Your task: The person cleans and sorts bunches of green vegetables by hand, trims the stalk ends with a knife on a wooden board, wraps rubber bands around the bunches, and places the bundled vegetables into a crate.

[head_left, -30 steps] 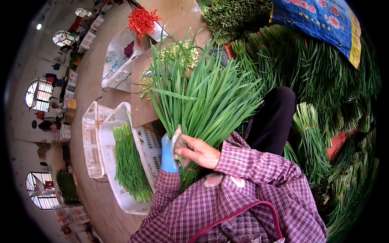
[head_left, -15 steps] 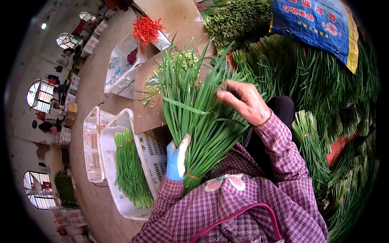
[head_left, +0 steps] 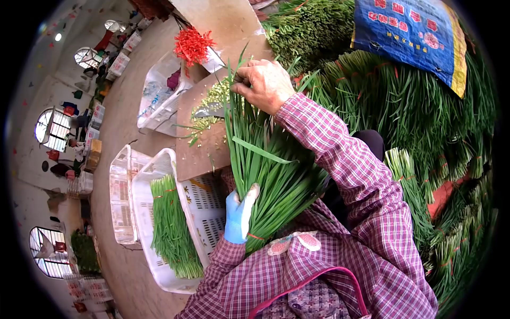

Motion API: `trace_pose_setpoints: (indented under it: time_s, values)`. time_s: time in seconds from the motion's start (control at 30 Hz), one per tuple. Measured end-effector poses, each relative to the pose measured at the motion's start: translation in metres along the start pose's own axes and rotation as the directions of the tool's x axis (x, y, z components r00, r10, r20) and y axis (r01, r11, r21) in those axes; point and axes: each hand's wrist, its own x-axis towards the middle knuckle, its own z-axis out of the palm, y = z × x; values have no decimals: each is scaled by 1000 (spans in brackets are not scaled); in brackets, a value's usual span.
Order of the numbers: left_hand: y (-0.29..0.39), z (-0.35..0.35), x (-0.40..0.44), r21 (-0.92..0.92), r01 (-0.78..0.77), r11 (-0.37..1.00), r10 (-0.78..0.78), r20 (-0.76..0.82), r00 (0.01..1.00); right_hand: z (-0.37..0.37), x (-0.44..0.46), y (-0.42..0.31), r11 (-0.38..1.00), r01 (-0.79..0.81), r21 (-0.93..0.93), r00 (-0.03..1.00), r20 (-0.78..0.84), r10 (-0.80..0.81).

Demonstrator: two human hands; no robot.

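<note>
My left hand (head_left: pixel 240 215), in a blue and white glove, is wrapped round a bundle of garlic chives (head_left: pixel 273 194) near its lower end. A red band circles the bundle just below the glove, and the long leaves fan upward and to the right. My bare right hand (head_left: pixel 266 85) is at the leaf tips, its fingers bent and closed on some leaves; the fingertips are partly hidden. Left of the leaves, a knife blade (head_left: pixel 209 110) lies among chopped pale green bits on a brown board (head_left: pixel 204 159).
A white crate (head_left: pixel 167 282) holds a banded chive bundle (head_left: pixel 172 223); another crate (head_left: pixel 121 196) stands beside it. Red ties (head_left: pixel 194 45) hang near a white basket (head_left: pixel 159 114). Many chive bundles (head_left: pixel 404 106) are heaped at right, partly under a blue sack (head_left: pixel 411 32).
My right hand has moved up and left, from the right side of the leaves to their tips. My left hand and the bundle have shifted slightly right.
</note>
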Motion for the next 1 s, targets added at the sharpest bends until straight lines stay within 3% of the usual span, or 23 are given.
trace_pose_setpoints:
  time_s: [0.03, 0.1, 0.13, 0.17, 0.23, 0.3, 0.33, 0.37, 0.43, 0.5, 0.57, 0.7, 0.77, 0.83, 0.9, 0.93, 1.0]
  values:
    - [2, 0, 0, 2, -10, 1000, 10, -4, 1000, 4, -2, 1, 1000, -5, 0, 1000, 5, 5]
    - [5, 1, 0, 6, -11, 1000, 11, -4, 1000, 9, -6, 2, 998, 64, -18, 970, -233, -66]
    - [6, 1, 1, -26, -21, 999, 20, -35, 999, 10, -8, 3, 999, 37, -40, 960, -276, -47]
    - [6, 2, 0, -58, -29, 998, 25, -64, 998, 9, -3, 7, 987, -160, 25, 968, -192, 162]
    - [10, 3, -4, -46, -50, 998, 46, -93, 995, -2, 8, 35, 922, -290, 256, 870, -330, 365]
    - [4, -5, -2, -49, -11, 999, 5, -118, 993, -29, 8, 51, 874, -271, 404, 820, -379, 429]
    - [-34, -30, 15, -101, -37, 994, 34, -32, 999, -45, 2, 55, 881, -298, 368, 838, -341, 426]
    - [-33, -34, 15, -110, -27, 994, 21, -56, 998, -59, -5, 58, 887, -319, 332, 856, -302, 421]
    - [-34, -48, 19, -76, -5, 997, -1, -89, 996, -69, -24, 78, 944, -174, 280, 879, -387, 277]
    - [-34, -62, 23, -6, 37, 999, -37, -160, 986, -79, -46, 75, 950, -287, 124, 888, -338, 312]
    - [-20, -71, 24, -455, 111, 884, -163, -75, 984, -71, -64, 75, 949, -192, 251, 904, -331, 270]
    - [13, -54, 19, -484, -16, 875, -46, -116, 992, -56, -78, 52, 978, -33, 207, 924, -366, 109]
    - [7, -59, 21, -486, -34, 873, -32, -127, 991, -50, -79, 29, 991, 61, 121, 949, -313, -20]
    - [7, -56, 20, -446, 55, 893, -155, -192, 969, -46, -84, 1, 989, 146, 30, 965, -222, -136]
    - [-2, -61, 25, -466, -33, 884, -68, -198, 978, -45, -87, -18, 976, 211, 48, 971, -127, -204]
    - [-6, -63, 26, -485, -119, 867, 21, -203, 979, -39, -90, -21, 980, 200, 19, 976, -90, -197]
    - [-3, -58, 24, -444, -114, 889, 13, -224, 974, -28, -95, -19, 985, 165, -48, 985, -46, -167]
